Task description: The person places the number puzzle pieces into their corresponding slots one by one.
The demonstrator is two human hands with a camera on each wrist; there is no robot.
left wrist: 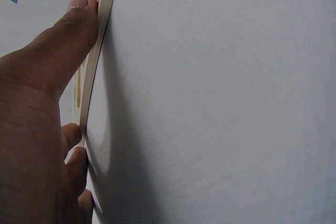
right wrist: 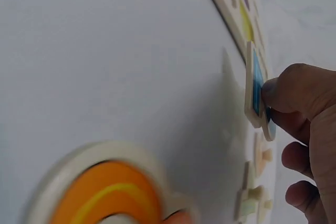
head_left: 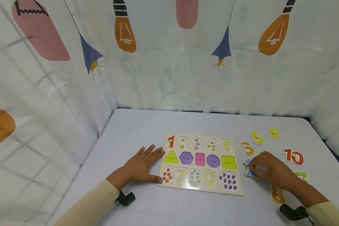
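A cream wooden number puzzle board (head_left: pixel 190 143) lies flat on the table. My left hand (head_left: pixel 141 164) is spread at its left side, the thumb resting on the lower left corner and the fingertips touching the left edge; the left wrist view shows the thumb (left wrist: pixel 79 22) on the board's rim. To the right of the board, my right hand (head_left: pixel 271 169) pinches a blue number piece (right wrist: pixel 257 85) between thumb and fingers. That piece stands tilted off the table in the right wrist view, and its digit is partly hidden. A red 1 (head_left: pixel 171 142) sits in its top-left recess.
Loose pieces lie right of the board: an orange 3 (head_left: pixel 247 148), yellow 5 (head_left: pixel 256 137), yellow 6 (head_left: pixel 274 133), red 10 (head_left: pixel 293 157), and an orange 8 (head_left: pixel 278 196). A green piece (head_left: pixel 302 176) is partly behind the right wrist. Printed curtains (head_left: pixel 164 78) enclose the white table.
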